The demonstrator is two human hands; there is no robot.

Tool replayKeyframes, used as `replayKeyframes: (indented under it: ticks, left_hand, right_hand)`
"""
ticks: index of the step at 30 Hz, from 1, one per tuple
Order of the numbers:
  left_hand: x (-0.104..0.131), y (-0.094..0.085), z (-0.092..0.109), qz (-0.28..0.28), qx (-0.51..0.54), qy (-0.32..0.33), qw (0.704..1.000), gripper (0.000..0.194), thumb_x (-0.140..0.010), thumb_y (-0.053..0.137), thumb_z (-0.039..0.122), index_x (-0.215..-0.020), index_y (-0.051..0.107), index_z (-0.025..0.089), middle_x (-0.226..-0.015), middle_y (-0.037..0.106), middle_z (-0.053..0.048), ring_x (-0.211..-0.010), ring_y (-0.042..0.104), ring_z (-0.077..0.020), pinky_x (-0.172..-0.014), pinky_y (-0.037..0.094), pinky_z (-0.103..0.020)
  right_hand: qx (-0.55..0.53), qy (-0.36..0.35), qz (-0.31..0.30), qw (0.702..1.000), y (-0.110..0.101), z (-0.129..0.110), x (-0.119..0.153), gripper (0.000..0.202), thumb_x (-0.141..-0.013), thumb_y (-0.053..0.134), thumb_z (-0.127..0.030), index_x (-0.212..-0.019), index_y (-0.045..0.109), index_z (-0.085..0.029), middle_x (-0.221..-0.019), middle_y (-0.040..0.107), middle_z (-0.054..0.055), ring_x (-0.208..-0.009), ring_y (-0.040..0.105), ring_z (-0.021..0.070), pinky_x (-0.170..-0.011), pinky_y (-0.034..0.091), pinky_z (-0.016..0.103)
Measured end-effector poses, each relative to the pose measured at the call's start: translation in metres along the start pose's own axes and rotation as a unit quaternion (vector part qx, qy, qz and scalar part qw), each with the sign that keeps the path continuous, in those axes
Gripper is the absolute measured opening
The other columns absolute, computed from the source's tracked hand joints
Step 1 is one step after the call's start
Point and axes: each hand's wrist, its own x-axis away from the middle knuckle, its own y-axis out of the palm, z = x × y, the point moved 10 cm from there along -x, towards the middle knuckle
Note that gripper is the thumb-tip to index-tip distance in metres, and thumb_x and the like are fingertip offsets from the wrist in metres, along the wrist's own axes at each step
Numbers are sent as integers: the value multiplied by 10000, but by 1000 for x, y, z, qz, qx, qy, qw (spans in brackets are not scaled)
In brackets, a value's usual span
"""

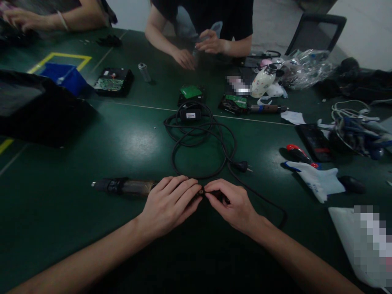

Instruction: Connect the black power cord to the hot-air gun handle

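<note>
A dark electric screwdriver (134, 187) lies crosswise on the green table, its bit end pointing left. My left hand (170, 200) is closed over the rear part of its body, and the fingers hide that part. At the rear end, my right hand (235, 202) pinches a small dark piece that looks like a cable connector, mostly hidden by the fingers. Both sets of fingertips almost meet there. Just beyond my hands lies a coiled black power cable (203, 175) with a black adapter box (190, 114) and a two-pin plug (241, 165).
Opposite, a person's hands (211, 42) work above the table. Opened devices with green boards (190, 92) lie midway. A black box (33, 106) and blue bin (65, 77) stand left. Red-and-black pliers (298, 154), a work glove (321, 177) and a phone (314, 141) lie right.
</note>
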Motion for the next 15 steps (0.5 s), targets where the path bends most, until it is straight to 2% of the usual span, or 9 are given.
replayKeyframes:
  ticks: [10,15]
  left_hand:
    - [1,2,1,-9,3,10,1000,249,-951,704,237,-1197,703,197,-1215,759,-57,-1136,690,-240,-922,505,-383]
    - [0,2,-1,-7,-6,-6,1000,232,-961,702,267,-1175,697,177,-1234,752,-69,-1123,692,-239,-919,504,-382]
  right_hand:
    - [5,-7,2,1000,0,-1,0,108,-1013,623,-193,-1110,667,-206,-1018,720,38,-788,652,140,-672,516,270]
    - [0,-12,0,1000,0,-3,-1,110,-1019,615,-191,-1110,674,-207,-1027,727,44,-864,688,157,-708,540,273]
